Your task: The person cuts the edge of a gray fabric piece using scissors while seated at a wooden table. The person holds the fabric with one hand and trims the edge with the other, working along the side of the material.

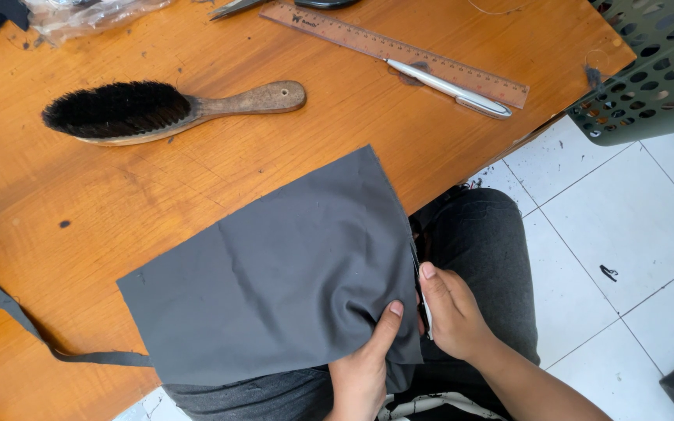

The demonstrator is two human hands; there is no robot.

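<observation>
Your left hand (364, 366) pinches the grey fabric piece (282, 281) at its near right corner, thumb on top, fingers hidden under the cloth. Your right hand (450, 312) is closed on the same fabric's right edge, just beside the left hand, thumb pointing up along the edge; something thin and pale runs along that edge by the fingers, too small to tell what it is.

Landmark is the fabric piece. It lies mostly flat on the wooden surface (79, 210), with its near right part hanging over the surface edge above your lap.

- Grey strap (9, 312): trails from the fabric's near left corner out to the left across the surface.
- Black-bristled brush (157, 109) with wooden handle: beyond the fabric, well apart from it, lying flat.
- Wooden ruler (399, 51): far side, beyond the fabric's right end, angled across the surface.
- Silver pen (450, 90): lying on the ruler's right end.
- Green perforated basket (657, 70): far right of the fabric, off the surface edge.
- White tiled floor (626, 234): right of the fabric, below.
</observation>
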